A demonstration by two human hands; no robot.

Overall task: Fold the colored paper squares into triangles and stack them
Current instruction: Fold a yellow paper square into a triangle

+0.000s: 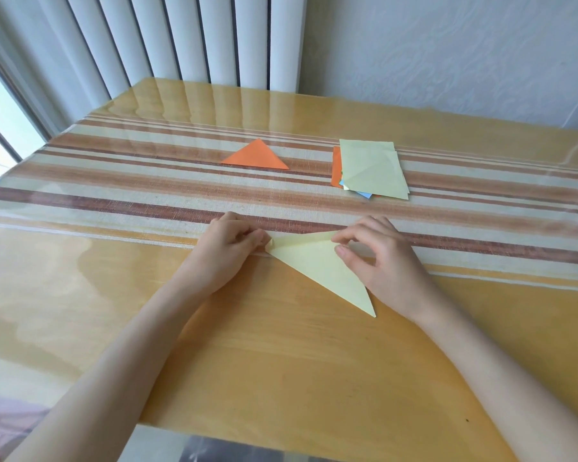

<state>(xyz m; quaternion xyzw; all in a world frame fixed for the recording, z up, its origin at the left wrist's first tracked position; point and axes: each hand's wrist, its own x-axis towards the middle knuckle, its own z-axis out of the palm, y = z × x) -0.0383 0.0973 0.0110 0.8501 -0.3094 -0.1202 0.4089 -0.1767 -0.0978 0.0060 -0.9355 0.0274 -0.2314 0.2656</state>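
Now both hands, left hand [229,243] and right hand [377,258], are pinching the yellow triangle [317,265]; one orange triangle [256,156] is lying finished; the square pile [372,168] is waiting.

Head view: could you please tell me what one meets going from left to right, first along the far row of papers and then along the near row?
Far row: orange triangle → stack of paper squares. Near row: left hand → yellow folded triangle → right hand.
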